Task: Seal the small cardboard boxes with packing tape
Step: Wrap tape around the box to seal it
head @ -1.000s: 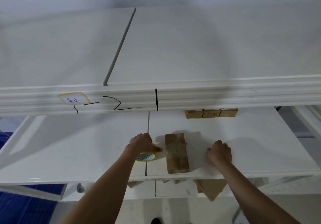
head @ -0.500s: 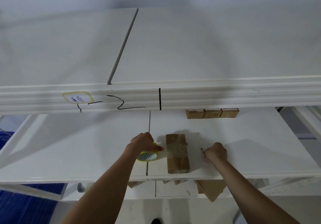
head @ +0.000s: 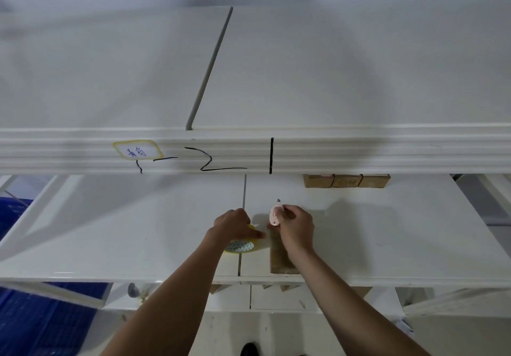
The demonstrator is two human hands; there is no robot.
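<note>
Cutting the tape looks like the step in hand: strip seems laid over the cardboard box (head: 280, 259), now the cutter is brought in.

Landmark = that box, lying long-ways on the white counter (head: 124, 231), its near end at the counter's front edge.

- Left hand (head: 233, 224): just left of the box, fingers curled over the tape roll (head: 240, 245), thumb pointing toward the box. Roll rests on the counter, yellowish rim, patterned core showing. Forearm comes up from lower left, wrist flat.
- Right hand (head: 297, 227): over the far end of the box, covering most of it. Fingers pinch a small pale pink cutter (head: 274, 214), its tip pointing away from the person, past the box's far end. Blade too small to make out. Forearm runs in from lower right, wrist bent slightly inward.
- Clear tape between roll and box: can't actually see it; inferred from the hand positions.

Next move, my read: keep the roll pulled taut to the left, draw the cutter across the strip close to the box's edge, then press the loose end down. Slack tape would crumple or stick to itself.

Beyond the box, against the shelf beam (head: 359, 151): three more small boxes (head: 347, 181) in a row, touching. Can't tell if they are sealed.
</note>
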